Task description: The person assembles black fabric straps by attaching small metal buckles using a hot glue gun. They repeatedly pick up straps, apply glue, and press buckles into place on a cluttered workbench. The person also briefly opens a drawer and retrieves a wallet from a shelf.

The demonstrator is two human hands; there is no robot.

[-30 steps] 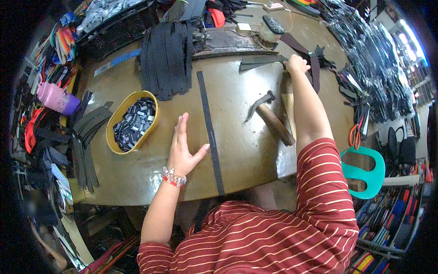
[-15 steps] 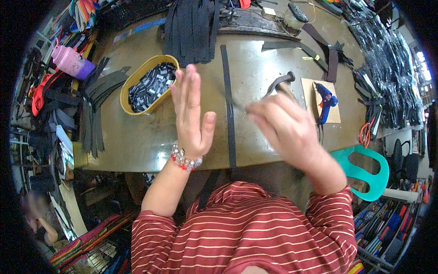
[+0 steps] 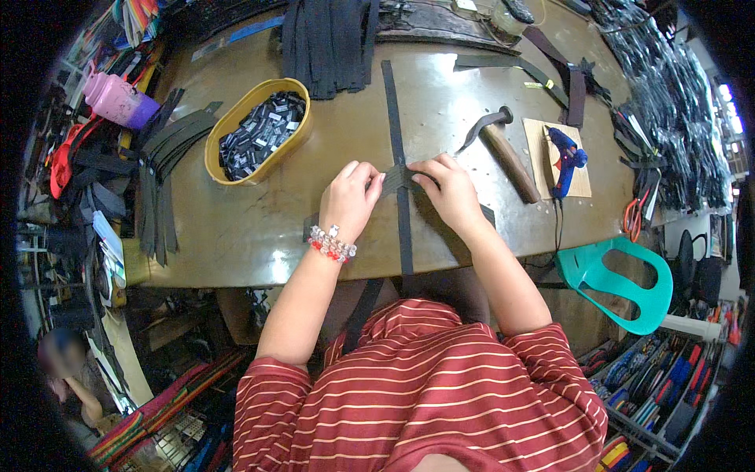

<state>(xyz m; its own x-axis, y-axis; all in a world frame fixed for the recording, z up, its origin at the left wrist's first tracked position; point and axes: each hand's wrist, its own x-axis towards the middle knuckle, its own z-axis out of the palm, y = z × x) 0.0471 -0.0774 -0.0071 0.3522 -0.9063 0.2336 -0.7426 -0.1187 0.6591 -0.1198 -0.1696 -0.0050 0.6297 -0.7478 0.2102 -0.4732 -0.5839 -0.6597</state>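
Observation:
My left hand (image 3: 353,197), with a beaded bracelet at the wrist, pinches a dark webbing strap (image 3: 392,184) between thumb and fingers. Just to the right, my right hand (image 3: 450,189) grips the same strap, its fingers bent over it. The held part lies across a long black strip (image 3: 405,236) that runs from the table's near edge toward the back. Ends of the strap show beyond both hands, partly covered by my wrists. A hammer (image 3: 511,161) with a wooden handle lies to the right of my right hand, touched by neither hand.
A yellow tub (image 3: 209,149) of small black pieces stands left. A blue glue gun (image 3: 565,161) lies on cardboard (image 3: 583,135) at right. Dark straps (image 3: 326,47) hang over the table's back. Orange-handled scissors (image 3: 632,220) and a teal stool (image 3: 653,303) are at the right edge.
My left hand has come down from a raised, flat pose and closed on the strap. My right hand has moved left, away from the hammer, and now pinches the strap too.

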